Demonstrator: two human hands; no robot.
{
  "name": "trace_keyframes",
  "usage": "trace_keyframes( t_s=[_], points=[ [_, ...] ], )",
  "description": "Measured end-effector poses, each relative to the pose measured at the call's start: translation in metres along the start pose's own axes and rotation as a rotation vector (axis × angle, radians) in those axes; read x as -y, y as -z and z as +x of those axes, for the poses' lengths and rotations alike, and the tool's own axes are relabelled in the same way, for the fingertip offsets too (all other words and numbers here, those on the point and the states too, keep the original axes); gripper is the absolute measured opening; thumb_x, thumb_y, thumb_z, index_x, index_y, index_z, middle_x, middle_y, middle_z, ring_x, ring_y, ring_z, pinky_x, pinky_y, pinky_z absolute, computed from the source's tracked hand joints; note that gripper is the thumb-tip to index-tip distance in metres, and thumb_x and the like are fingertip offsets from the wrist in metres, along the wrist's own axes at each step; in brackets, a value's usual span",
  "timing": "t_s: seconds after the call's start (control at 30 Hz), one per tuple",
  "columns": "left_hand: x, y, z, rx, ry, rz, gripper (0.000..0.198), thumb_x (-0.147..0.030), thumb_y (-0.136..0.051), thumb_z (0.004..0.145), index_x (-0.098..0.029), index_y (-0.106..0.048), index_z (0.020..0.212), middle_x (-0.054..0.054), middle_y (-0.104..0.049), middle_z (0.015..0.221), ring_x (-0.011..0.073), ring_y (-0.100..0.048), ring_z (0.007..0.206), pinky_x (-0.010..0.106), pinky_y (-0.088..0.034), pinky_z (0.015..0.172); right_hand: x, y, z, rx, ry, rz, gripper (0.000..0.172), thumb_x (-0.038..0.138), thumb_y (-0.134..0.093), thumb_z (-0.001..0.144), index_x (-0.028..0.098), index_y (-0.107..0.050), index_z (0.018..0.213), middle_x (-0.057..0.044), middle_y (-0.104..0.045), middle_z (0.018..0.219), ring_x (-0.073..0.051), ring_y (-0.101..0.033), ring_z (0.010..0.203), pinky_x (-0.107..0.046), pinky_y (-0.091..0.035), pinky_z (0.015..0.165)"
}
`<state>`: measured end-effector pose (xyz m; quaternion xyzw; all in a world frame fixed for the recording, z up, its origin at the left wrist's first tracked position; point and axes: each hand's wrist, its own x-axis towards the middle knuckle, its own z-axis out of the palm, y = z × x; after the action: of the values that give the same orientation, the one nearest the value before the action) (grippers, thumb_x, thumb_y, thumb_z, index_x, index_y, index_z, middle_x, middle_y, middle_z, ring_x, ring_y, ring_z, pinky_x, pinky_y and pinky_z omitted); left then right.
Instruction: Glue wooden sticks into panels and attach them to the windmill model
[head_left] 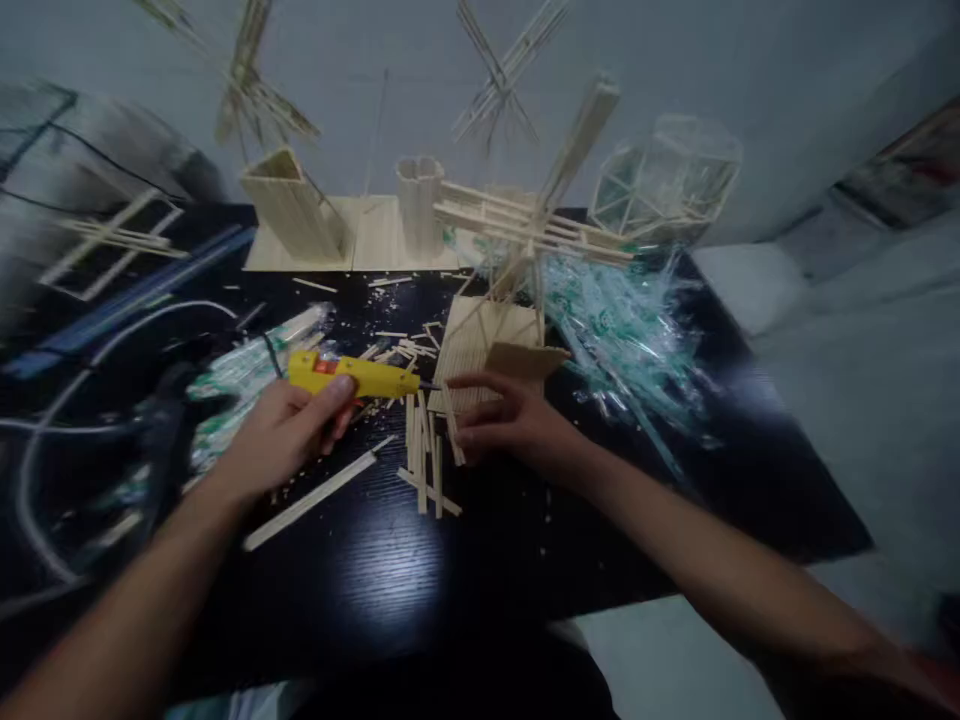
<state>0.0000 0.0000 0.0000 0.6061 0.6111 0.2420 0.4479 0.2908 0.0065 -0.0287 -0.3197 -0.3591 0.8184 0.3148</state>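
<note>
My left hand (pixel 304 415) is wrapped round a yellow hot glue gun (pixel 367 377), its nozzle pointing right. That nozzle reaches the upper end of a thin wooden stick (pixel 453 428). My right hand (pixel 510 415) pinches this stick between its fingers, at the near left edge of a ribbed wooden panel (pixel 469 345). From the panel rises a stick-built windmill-like frame (pixel 529 235) with crossed blades. A small brown wooden piece (pixel 525 360) sits on the panel, just beyond my right hand. Several loose sticks (pixel 424 460) lie between the hands.
Behind stand a tapered stick tower (pixel 296 215) and a fluted stick column (pixel 420 210) on a wooden base (pixel 367 250). Clear-green plastic packaging (pixel 622 320) covers the right side. A white cable (pixel 34 480) curves at left. A long stick (pixel 315 500) lies on the black table (pixel 487 560).
</note>
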Motion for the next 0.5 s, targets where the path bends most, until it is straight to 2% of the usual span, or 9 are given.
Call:
trace_keyframes(
  t_s=[0.1,0.2,0.27,0.4,0.43,0.5],
  points=[
    [0.003,-0.001,0.002,-0.011,0.0,-0.006,0.078,-0.089,-0.047,0.082,-0.017,-0.061,0.054,0.003,-0.058,0.047,0.0111,-0.05,0.041,0.023,-0.037,0.043,0.0,-0.002,-0.001,0.009,-0.012,-0.019,0.059,0.015,-0.093,0.07,0.023,-0.068,0.123,0.003,-0.078,0.08,-0.012,-0.073,0.066,-0.025,-0.064,0.067],
    [0.004,-0.002,0.004,-0.082,-0.027,-0.019,0.069,-0.08,-0.051,0.086,-0.016,-0.067,0.065,0.003,-0.062,0.053,0.0118,-0.052,0.045,0.023,-0.039,0.044,0.0,-0.003,-0.001,0.035,-0.022,-0.035,0.06,0.016,-0.093,0.07,0.023,-0.068,0.124,0.003,-0.078,0.081,-0.013,-0.074,0.067,-0.026,-0.064,0.066],
    [0.002,-0.001,0.003,-0.19,-0.039,-0.013,0.059,-0.072,-0.058,0.087,-0.016,-0.071,0.074,0.002,-0.062,0.057,0.0122,-0.051,0.048,0.024,-0.038,0.046,0.0,-0.003,-0.001,0.047,-0.021,-0.04,0.06,0.016,-0.093,0.07,0.023,-0.067,0.124,0.003,-0.078,0.081,-0.012,-0.073,0.066,-0.025,-0.064,0.065],
    [-0.006,0.005,-0.004,-0.532,0.022,0.059,0.044,-0.059,-0.07,0.081,-0.015,-0.072,0.085,0.0,-0.063,0.068,0.0134,-0.052,0.059,0.024,-0.039,0.055,0.0,-0.002,0.0,0.027,0.006,-0.04,0.06,0.015,-0.092,0.07,0.023,-0.066,0.123,0.004,-0.077,0.079,-0.012,-0.072,0.064,-0.025,-0.064,0.063],
    [-0.009,0.008,-0.008,-0.592,0.043,0.11,0.044,-0.059,-0.071,0.08,-0.015,-0.072,0.088,0.0,-0.064,0.071,0.0146,-0.054,0.062,0.025,-0.04,0.058,0.0,-0.002,0.001,0.019,0.012,-0.042,0.06,0.015,-0.092,0.07,0.023,-0.065,0.123,0.004,-0.077,0.079,-0.012,-0.072,0.064,-0.025,-0.064,0.063],
    [-0.014,0.016,-0.015,-0.617,0.059,0.294,0.045,-0.06,-0.067,0.082,-0.017,-0.071,0.094,0.001,-0.064,0.073,0.0176,-0.057,0.066,0.027,-0.04,0.063,-0.001,-0.002,0.001,0.006,0.017,-0.049,0.061,0.016,-0.092,0.07,0.023,-0.064,0.123,0.004,-0.077,0.08,-0.012,-0.072,0.065,-0.025,-0.064,0.063]
  ],
)
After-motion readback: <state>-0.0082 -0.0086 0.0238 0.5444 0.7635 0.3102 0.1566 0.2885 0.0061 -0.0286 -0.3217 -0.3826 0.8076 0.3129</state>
